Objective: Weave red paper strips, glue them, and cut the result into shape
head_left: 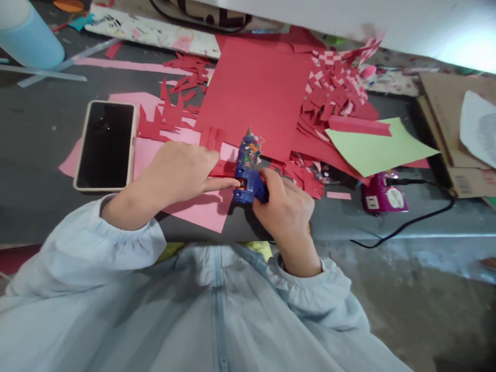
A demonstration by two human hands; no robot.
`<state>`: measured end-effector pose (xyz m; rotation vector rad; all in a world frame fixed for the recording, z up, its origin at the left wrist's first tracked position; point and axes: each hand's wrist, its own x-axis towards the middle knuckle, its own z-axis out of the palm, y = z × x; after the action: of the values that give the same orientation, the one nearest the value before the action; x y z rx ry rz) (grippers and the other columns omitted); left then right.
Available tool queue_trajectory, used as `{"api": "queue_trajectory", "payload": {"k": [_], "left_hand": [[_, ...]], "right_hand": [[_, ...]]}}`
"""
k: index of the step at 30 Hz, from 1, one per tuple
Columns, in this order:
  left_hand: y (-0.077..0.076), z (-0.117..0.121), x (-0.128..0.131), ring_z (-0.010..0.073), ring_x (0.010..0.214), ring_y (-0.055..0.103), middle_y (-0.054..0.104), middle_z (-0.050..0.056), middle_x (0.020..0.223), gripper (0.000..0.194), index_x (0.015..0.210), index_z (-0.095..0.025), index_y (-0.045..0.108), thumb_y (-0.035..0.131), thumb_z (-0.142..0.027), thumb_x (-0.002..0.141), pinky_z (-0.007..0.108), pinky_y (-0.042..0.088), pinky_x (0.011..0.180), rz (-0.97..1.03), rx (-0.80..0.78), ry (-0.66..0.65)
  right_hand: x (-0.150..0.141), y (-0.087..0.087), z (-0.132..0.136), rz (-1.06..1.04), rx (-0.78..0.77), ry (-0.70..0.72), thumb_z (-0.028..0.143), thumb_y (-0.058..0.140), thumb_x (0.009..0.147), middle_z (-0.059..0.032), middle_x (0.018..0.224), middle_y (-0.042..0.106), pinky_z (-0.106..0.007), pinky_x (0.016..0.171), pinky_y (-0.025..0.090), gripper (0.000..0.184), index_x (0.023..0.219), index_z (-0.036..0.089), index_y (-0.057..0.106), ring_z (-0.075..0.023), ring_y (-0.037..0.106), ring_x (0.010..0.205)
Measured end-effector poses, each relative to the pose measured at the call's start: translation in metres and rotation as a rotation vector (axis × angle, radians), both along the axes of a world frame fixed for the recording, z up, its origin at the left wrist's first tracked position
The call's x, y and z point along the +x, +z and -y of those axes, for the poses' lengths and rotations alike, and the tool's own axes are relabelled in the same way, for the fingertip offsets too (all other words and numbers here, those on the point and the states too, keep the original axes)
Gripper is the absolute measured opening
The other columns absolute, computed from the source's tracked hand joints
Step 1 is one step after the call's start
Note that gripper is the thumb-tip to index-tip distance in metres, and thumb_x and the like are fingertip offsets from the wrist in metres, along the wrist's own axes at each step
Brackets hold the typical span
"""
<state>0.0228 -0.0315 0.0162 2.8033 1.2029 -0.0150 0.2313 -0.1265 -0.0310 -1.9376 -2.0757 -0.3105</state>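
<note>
1. Blue plastic glue gun (245, 173), trimmed with small coloured bits, is held up by the near edge of the dark grey desk (42, 165), its nozzle facing away from us; our right hand (289, 206) is wrapped round its handle.
2. Our left hand (180, 168) sets its index fingertip at the gun's back end; the other fingers curl under, and we cannot tell whether they hold anything.
3. Below lies a pink paper sheet (197, 212); we see no glue on its visible part, so gluing there looks not yet done.
4. Beyond, a toothed red paper piece (165, 124) and loose red paper scraps (186, 72) suggest to us that much cutting is done.
5. One large red paper sheet (256, 93) looks uncut where we see it.
6. Farther right, a red-and-pink checked paper weave (335, 85) seems well advanced to us, though its edges look ragged.
</note>
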Motion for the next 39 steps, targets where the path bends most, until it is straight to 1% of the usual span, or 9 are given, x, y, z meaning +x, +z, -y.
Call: {"api": "queue_trajectory", "payload": {"k": [4, 8, 11, 16, 19, 22, 27, 32, 39], "left_hand": [[0.002, 0.001, 0.001, 0.026, 0.073, 0.068, 0.069, 0.011, 0.074, 0.069, 0.091, -0.014, 0.07, 0.04, -0.075, 0.092, 0.031, 0.03, 0.058, -0.02, -0.005, 0.005], [0.002, 0.001, 0.001, 0.0252, 0.074, 0.068, 0.068, 0.009, 0.073, 0.064, 0.09, -0.015, 0.07, 0.043, -0.074, 0.092, 0.03, 0.031, 0.059, -0.041, 0.019, -0.002], [0.001, 0.0, -0.001, 0.0249, 0.075, 0.069, 0.068, 0.008, 0.073, 0.061, 0.092, -0.016, 0.07, 0.043, -0.072, 0.093, 0.03, 0.031, 0.059, -0.041, 0.036, -0.014], [0.002, -0.001, -0.001, 0.0245, 0.075, 0.069, 0.069, 0.008, 0.074, 0.059, 0.092, -0.017, 0.069, 0.044, -0.07, 0.094, 0.03, 0.028, 0.058, -0.057, 0.037, -0.014], [0.003, 0.0, 0.001, 0.0248, 0.075, 0.069, 0.07, 0.009, 0.075, 0.061, 0.093, -0.016, 0.07, 0.043, -0.071, 0.094, 0.03, 0.026, 0.056, -0.078, 0.027, -0.003], [0.003, 0.001, 0.002, 0.0254, 0.074, 0.069, 0.071, 0.01, 0.077, 0.062, 0.093, -0.015, 0.07, 0.044, -0.072, 0.093, 0.031, 0.024, 0.055, -0.082, 0.02, 0.008], [0.002, 0.0, 0.003, 0.0253, 0.072, 0.068, 0.071, 0.01, 0.075, 0.059, 0.09, -0.015, 0.069, 0.046, -0.07, 0.093, 0.031, 0.022, 0.054, -0.074, 0.025, 0.009], [0.002, 0.0, 0.003, 0.0232, 0.071, 0.068, 0.07, 0.008, 0.073, 0.057, 0.087, -0.017, 0.069, 0.048, -0.069, 0.092, 0.03, 0.024, 0.054, -0.081, 0.036, 0.01], [0.003, 0.002, 0.005, 0.0244, 0.077, 0.07, 0.071, 0.009, 0.077, 0.056, 0.093, -0.016, 0.07, 0.046, -0.067, 0.095, 0.029, 0.028, 0.056, -0.121, 0.016, 0.029]], "right_hand": [[-0.004, -0.002, -0.005, 0.004, 0.008, 0.022, 0.023, 0.054, 0.081, -0.0069, 0.071, 0.072, -0.029, 0.057, 0.039, 0.035, 0.11, 0.016, 0.071, -0.0201, 0.063, 0.064], [-0.006, -0.002, -0.008, -0.036, -0.056, 0.018, 0.022, 0.054, 0.078, -0.0075, 0.071, 0.072, -0.029, 0.056, 0.039, 0.037, 0.112, 0.016, 0.07, -0.021, 0.064, 0.065], [-0.006, -0.003, -0.008, -0.06, -0.072, 0.009, 0.022, 0.054, 0.079, -0.0081, 0.072, 0.072, -0.029, 0.055, 0.038, 0.038, 0.112, 0.016, 0.07, -0.021, 0.064, 0.065], [-0.006, -0.005, -0.009, -0.075, -0.074, 0.045, 0.021, 0.052, 0.08, -0.0086, 0.075, 0.073, -0.029, 0.056, 0.039, 0.038, 0.114, 0.015, 0.069, -0.0216, 0.066, 0.07], [-0.006, -0.008, -0.009, -0.057, -0.031, 0.067, 0.019, 0.052, 0.079, -0.0083, 0.074, 0.073, -0.029, 0.056, 0.039, 0.04, 0.114, 0.014, 0.07, -0.0211, 0.066, 0.069], [-0.005, -0.01, -0.009, -0.034, 0.015, 0.085, 0.019, 0.051, 0.081, -0.0078, 0.072, 0.074, -0.028, 0.057, 0.04, 0.04, 0.116, 0.013, 0.07, -0.0202, 0.066, 0.067], [-0.004, -0.011, -0.009, -0.008, 0.009, 0.131, 0.02, 0.049, 0.083, -0.0075, 0.07, 0.073, -0.03, 0.057, 0.04, 0.047, 0.125, 0.011, 0.069, -0.0197, 0.064, 0.064], [-0.002, -0.011, -0.008, 0.038, 0.003, 0.161, 0.019, 0.048, 0.084, -0.0062, 0.069, 0.071, -0.029, 0.056, 0.038, 0.05, 0.129, 0.01, 0.067, -0.0182, 0.061, 0.063], [-0.001, -0.015, -0.009, 0.055, 0.171, 0.23, 0.015, 0.048, 0.084, -0.0036, 0.063, 0.068, -0.029, 0.054, 0.037, 0.045, 0.123, 0.009, 0.069, -0.0164, 0.058, 0.058]]}}
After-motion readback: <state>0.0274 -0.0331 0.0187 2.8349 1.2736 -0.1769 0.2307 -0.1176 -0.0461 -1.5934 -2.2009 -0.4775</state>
